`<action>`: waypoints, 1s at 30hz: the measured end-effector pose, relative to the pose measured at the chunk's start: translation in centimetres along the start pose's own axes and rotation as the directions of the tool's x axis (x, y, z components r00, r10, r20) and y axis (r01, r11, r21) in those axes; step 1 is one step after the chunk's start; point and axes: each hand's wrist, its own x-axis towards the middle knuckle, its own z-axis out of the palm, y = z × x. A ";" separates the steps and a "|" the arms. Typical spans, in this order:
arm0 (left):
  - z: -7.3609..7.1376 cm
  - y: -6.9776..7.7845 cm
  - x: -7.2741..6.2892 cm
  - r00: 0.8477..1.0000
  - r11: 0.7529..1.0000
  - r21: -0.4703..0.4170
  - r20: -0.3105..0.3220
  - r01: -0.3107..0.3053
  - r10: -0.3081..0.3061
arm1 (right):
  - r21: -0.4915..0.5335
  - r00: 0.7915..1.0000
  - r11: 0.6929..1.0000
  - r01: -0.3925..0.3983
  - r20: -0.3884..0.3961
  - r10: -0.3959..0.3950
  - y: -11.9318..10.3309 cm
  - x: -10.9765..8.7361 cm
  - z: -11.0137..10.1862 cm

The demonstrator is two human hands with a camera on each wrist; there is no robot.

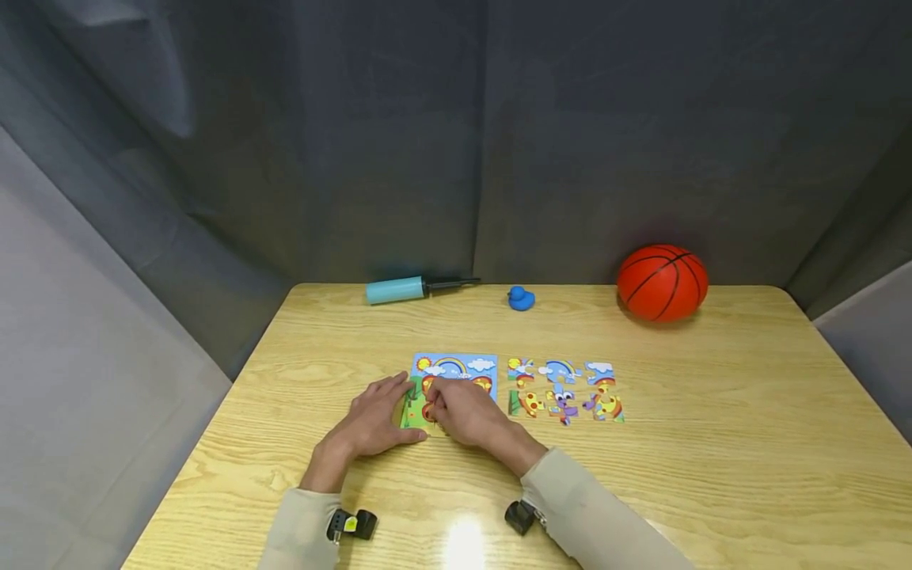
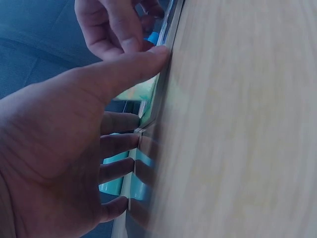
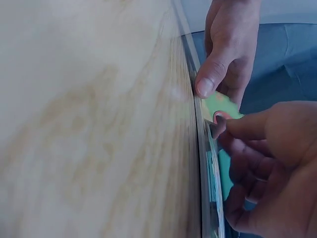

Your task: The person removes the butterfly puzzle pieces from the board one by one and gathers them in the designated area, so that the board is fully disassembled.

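A colourful picture puzzle board (image 1: 480, 367) lies flat on the table, with a sun, a rainbow and clouds along its top. My left hand (image 1: 374, 418) rests along the board's left side, fingers extended and thumb near the lower edge. Over the board's lower left part, my right hand (image 1: 466, 413) pinches a green puzzle piece (image 3: 218, 103) with red on it between thumb and index finger. In the right wrist view this piece stands tilted up from the board. Part of the board's middle is hidden under the right hand.
Several loose puzzle pieces (image 1: 563, 370) lie in two rows right of the board. Along the table's (image 1: 712, 396) back edge are a teal hand pump (image 1: 395, 290), a blue rubber duck (image 1: 521, 298) and a red basketball (image 1: 663, 283). A dark curtain (image 1: 385, 142) hangs behind.
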 end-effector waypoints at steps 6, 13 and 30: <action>0.1 0.0 0.0 1.000 1.000 0.000 0.000 -0.001 0.001 | 0.099 0.998 0.993 -0.069 -0.009 0.070 0.1 -0.4 -0.8; -0.1 0.2 0.0 1.000 1.000 -0.004 -0.004 0.000 0.000 | 0.179 0.997 0.981 -0.077 0.003 0.078 1.2 -1.5 -2.5; 0.0 0.1 0.0 1.000 1.000 -0.001 -0.008 0.007 -0.007 | 0.106 0.996 0.990 -0.088 0.027 0.086 5.2 -6.1 -6.8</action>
